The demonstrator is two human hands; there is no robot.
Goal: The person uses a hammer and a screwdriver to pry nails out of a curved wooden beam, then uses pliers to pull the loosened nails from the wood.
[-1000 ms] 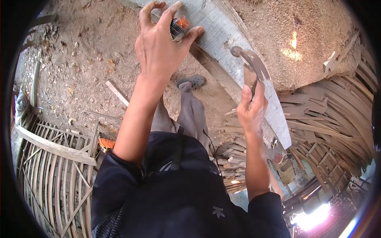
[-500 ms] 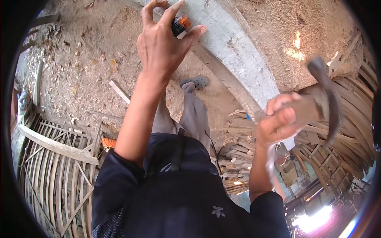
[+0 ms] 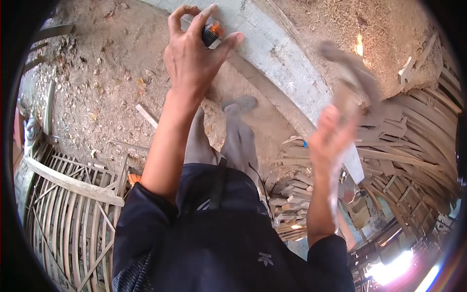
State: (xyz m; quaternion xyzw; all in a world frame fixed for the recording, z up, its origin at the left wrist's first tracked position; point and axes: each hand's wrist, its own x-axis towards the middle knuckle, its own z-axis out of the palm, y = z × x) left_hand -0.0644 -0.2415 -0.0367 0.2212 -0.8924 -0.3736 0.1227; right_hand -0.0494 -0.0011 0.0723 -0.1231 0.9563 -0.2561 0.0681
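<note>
My left hand point(image 3: 192, 56) is over the edge of a long, pale, curved plank point(image 3: 272, 46). Its fingers and thumb curl round a small object with a black ribbed body and an orange part point(image 3: 212, 33); its lower end is hidden. To the right, my right hand point(image 3: 333, 134), smeared by motion, is closed on the wooden handle of an adze-like tool with a curved dark metal head point(image 3: 352, 65). The head is raised near the plank's right edge and looks apart from it.
Sandy ground with wood chips point(image 3: 102, 82) surrounds the plank. Stacked curved wood strips point(image 3: 413, 136) fill the right side. A slatted wooden frame point(image 3: 73, 209) stands at lower left. My shod foot point(image 3: 241, 102) is beside the plank.
The adze-like tool and my right hand have swung up and to the left, over the plank's right edge. My left hand has shifted slightly left in view, still round the black-and-orange object.
</note>
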